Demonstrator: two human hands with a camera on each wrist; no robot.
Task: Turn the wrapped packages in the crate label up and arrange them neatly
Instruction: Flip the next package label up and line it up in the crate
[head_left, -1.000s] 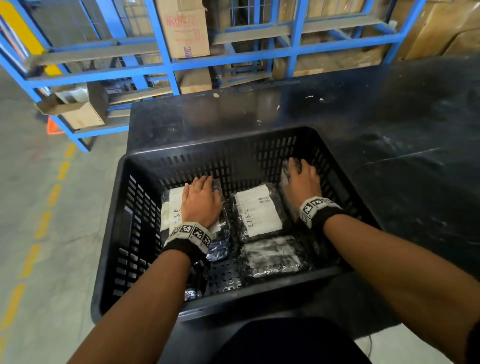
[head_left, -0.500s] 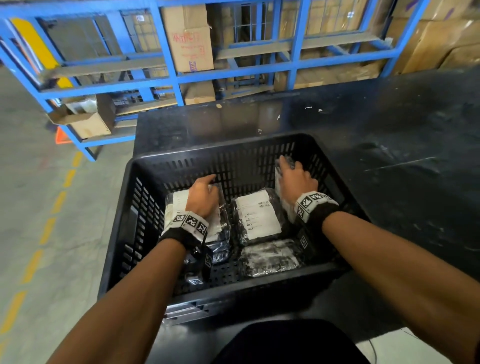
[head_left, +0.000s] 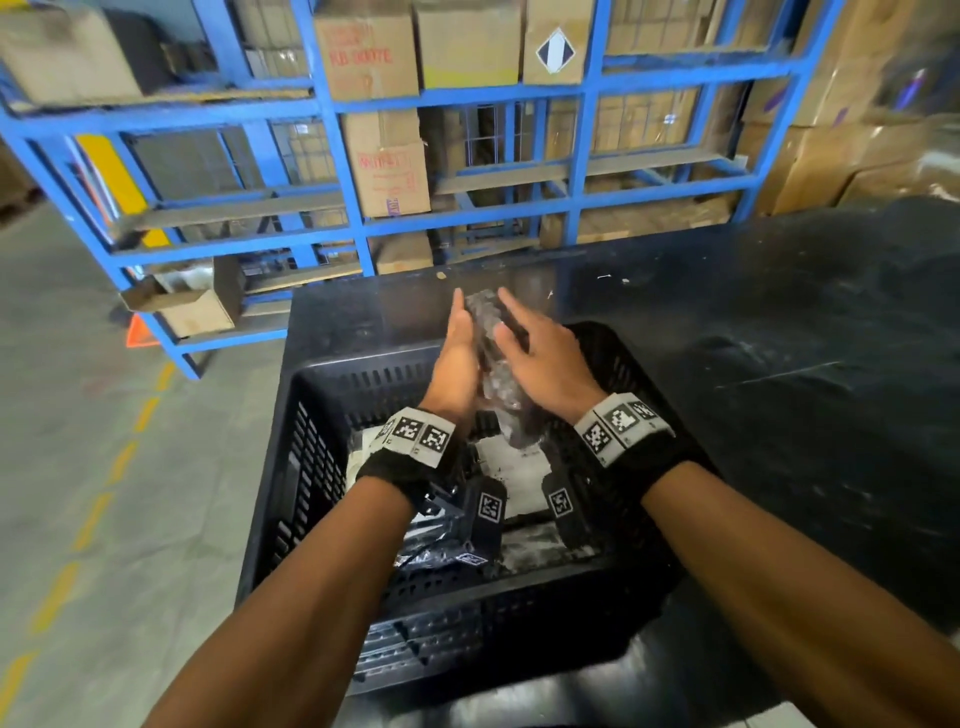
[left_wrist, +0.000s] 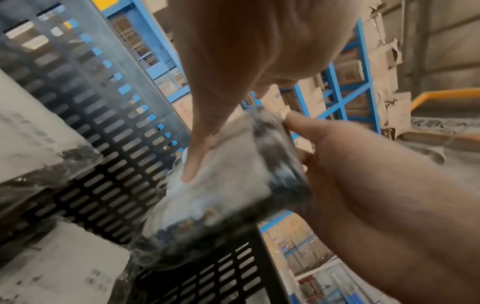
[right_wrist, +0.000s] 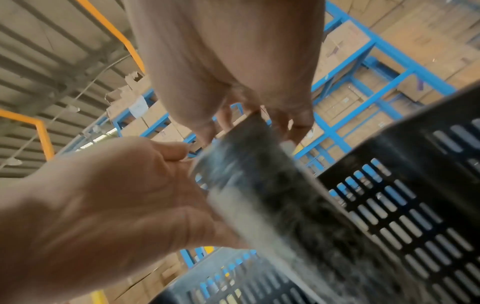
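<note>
Above the far side of the black slotted crate (head_left: 363, 364) I hold one wrapped package (head_left: 488, 338) on edge between both hands. My left hand (head_left: 460, 338) lies along its left side, and in the left wrist view its thumb (left_wrist: 193, 162) presses on the package's white label face (left_wrist: 228, 174). My right hand (head_left: 519, 338) covers the right, dark side, its fingers (right_wrist: 298, 125) and thumb curled round the package's top end (right_wrist: 259, 185). In the crate below lie a label-up package (head_left: 514, 467), another by the left wall (head_left: 363, 452), and a dark one (head_left: 535, 545) at the front.
The crate stands on a black table (head_left: 779, 338) whose top stretches away to the right. Blue racking (head_left: 467, 223) with cardboard boxes stands behind it. Grey floor with a yellow dashed line (head_left: 93, 519) lies to the left.
Both hands left the crate floor and rose. The right hand lifted the package from the right wall, the left hand came off its package and joined it; the camera tilted up.
</note>
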